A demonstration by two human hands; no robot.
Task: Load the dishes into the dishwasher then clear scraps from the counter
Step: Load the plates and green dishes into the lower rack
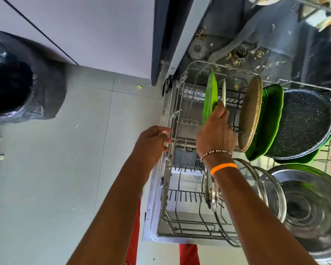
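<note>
The dishwasher's lower rack (180, 199) is pulled out over the open door. My left hand (153, 140) grips the rack's left rim. My right hand (215, 131) reaches into the rack and pinches the lower edge of a thin white plate (224, 91) standing on edge. A green plate (210, 96) stands upright just left of it, touching my thumb side. To the right stand a round brown board (250, 113), green dishes (269, 121) and a dark speckled pan (304, 123).
Glass lids (266, 188), a small steel lid (211, 190) and a steel bowl (310, 203) fill the rack's near right. A bin with a black bag (13, 79) stands on the floor at left. A small scrap (139, 87) lies on the tiles. The upper rack (313, 8) juts out at top right.
</note>
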